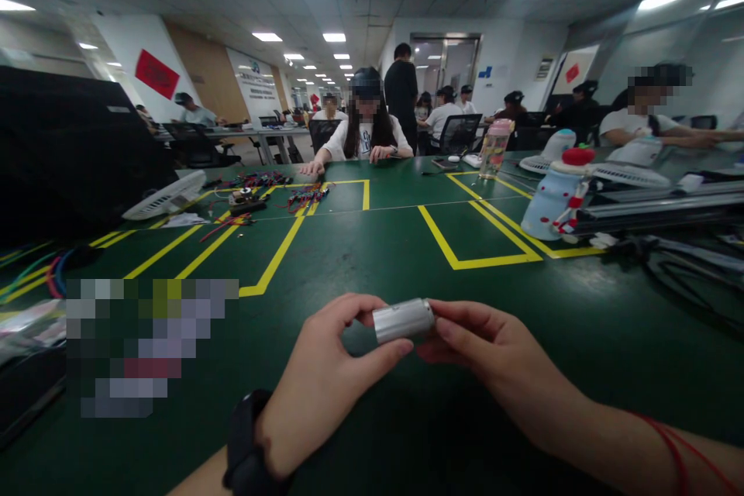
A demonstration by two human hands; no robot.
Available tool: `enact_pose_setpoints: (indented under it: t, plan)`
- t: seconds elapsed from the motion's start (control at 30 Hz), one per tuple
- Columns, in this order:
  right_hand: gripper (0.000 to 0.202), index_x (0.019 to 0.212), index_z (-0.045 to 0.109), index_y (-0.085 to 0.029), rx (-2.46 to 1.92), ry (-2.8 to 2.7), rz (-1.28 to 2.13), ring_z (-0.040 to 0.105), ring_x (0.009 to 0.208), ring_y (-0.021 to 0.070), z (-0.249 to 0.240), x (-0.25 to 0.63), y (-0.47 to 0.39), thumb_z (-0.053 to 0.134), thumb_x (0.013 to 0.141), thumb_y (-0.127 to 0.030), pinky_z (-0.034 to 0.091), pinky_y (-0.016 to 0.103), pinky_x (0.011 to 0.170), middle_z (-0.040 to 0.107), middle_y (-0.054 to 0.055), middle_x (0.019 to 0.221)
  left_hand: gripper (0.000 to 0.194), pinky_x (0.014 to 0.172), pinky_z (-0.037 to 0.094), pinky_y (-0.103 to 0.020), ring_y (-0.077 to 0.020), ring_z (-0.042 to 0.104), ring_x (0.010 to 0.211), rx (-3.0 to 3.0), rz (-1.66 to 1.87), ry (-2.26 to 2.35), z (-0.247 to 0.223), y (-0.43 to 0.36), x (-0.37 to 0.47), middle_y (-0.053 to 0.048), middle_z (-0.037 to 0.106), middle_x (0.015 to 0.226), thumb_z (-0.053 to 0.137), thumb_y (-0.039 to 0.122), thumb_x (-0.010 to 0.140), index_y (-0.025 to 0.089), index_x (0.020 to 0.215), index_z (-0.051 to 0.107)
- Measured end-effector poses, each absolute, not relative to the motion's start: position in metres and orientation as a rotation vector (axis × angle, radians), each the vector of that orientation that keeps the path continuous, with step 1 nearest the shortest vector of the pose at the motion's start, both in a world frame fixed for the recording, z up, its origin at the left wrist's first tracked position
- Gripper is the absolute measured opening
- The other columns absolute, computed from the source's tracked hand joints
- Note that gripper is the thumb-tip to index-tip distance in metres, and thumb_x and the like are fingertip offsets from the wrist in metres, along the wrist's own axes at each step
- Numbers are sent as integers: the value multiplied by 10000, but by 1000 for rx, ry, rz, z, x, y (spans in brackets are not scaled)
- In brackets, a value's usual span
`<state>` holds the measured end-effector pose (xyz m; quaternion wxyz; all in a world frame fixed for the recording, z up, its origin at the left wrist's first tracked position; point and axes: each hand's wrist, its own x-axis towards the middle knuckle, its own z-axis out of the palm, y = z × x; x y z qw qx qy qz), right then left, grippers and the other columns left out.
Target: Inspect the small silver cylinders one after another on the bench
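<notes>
Both hands, left (325, 380) and right (494, 360), pinch a small silver metal cylinder (403, 319) by its ends above the green table (407, 248); fingertip-only hold risks slipping, rolling away.

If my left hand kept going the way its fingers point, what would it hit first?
The left hand points right, and the silver cylinder it already pinches lies in that line, with the right hand just beyond it.

Single head view, looking forward and down across green table (377, 248), hands close below
</notes>
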<state>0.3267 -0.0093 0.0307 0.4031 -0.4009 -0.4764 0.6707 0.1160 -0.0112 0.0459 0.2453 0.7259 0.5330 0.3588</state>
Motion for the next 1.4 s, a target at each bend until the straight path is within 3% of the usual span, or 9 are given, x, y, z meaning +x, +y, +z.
enact_pose_setpoints:
  t: [0.1, 0.27, 0.43, 0.53, 0.63, 0.87, 1.07, 1.27, 1.4]
  plan:
    - [360, 1147, 647, -255, -1025, -1560, 1301, 626, 884, 127, 25, 327, -4, 633, 815, -395, 541, 312, 821, 613, 48, 1038, 226, 761, 482, -351, -220, 617, 870, 2079, 862, 1419, 39, -10, 121, -17, 687, 951, 683, 424, 782, 255, 933, 680]
    - [251, 1091, 662, -287, -869, -2021, 736, 535, 1097, 122, 21, 324, 8, 601, 849, -316, 457, 296, 976, 557, 27, 1150, 188, 847, 438, -408, -251, 569, 989, 2289, 749, 1435, 24, -4, 131, -12, 662, 1062, 649, 417, 825, 320, 976, 706]
    - [251, 1105, 604, -234, -880, -2022, 855, 558, 1058, 121, 9, 321, 21, 566, 871, -315, 486, 300, 935, 565, 48, 1157, 243, 867, 420, -483, -311, 525, 1072, 2335, 643, 1545, 16, 4, 130, -34, 631, 1151, 635, 443, 826, 328, 1029, 703]
    - [510, 1292, 443, -245, -906, -1885, 1078, 567, 1075, 132, -2, 321, 23, 633, 822, -305, 502, 320, 931, 549, 67, 1197, 353, 901, 431, -484, -294, 532, 1071, 2247, 710, 1397, 21, 4, 127, -49, 616, 1176, 671, 405, 802, 318, 1143, 640]
    - [651, 1328, 338, -230, -897, -1786, 1209, 571, 1088, 136, -7, 321, 24, 683, 778, -281, 498, 335, 951, 561, 73, 1177, 346, 951, 435, -449, -253, 543, 1095, 2141, 909, 1269, 31, 4, 125, -62, 596, 1208, 601, 314, 859, 290, 1204, 588]
    - [636, 1308, 370, -219, -947, -1899, 1092, 592, 1024, 128, -9, 320, 24, 691, 762, -269, 503, 329, 929, 574, 66, 1151, 147, 871, 485, -385, -203, 608, 946, 2034, 988, 1283, 41, 12, 132, -37, 655, 982, 581, 288, 870, 232, 849, 715]
    - [577, 1303, 421, -215, -1011, -2061, 861, 576, 1006, 131, -7, 325, 26, 653, 782, -304, 487, 326, 917, 566, 67, 1168, 175, 760, 477, -341, -196, 615, 858, 1939, 1025, 1420, 43, 16, 127, -31, 675, 913, 557, 333, 878, 212, 861, 683]
    - [418, 1181, 540, -206, -1040, -2090, 704, 555, 986, 143, 0, 330, 27, 626, 778, -273, 478, 321, 882, 571, 61, 1128, 139, 805, 471, -344, -201, 619, 889, 2054, 868, 1470, 24, 17, 121, -22, 678, 920, 608, 308, 843, 248, 841, 733]
    - [428, 1190, 546, -209, -1036, -2078, 735, 555, 990, 147, -1, 331, 26, 631, 775, -275, 479, 328, 889, 574, 63, 1134, 87, 829, 449, -399, -240, 593, 925, 2104, 801, 1490, 10, 16, 125, -15, 676, 919, 669, 314, 796, 295, 795, 753]
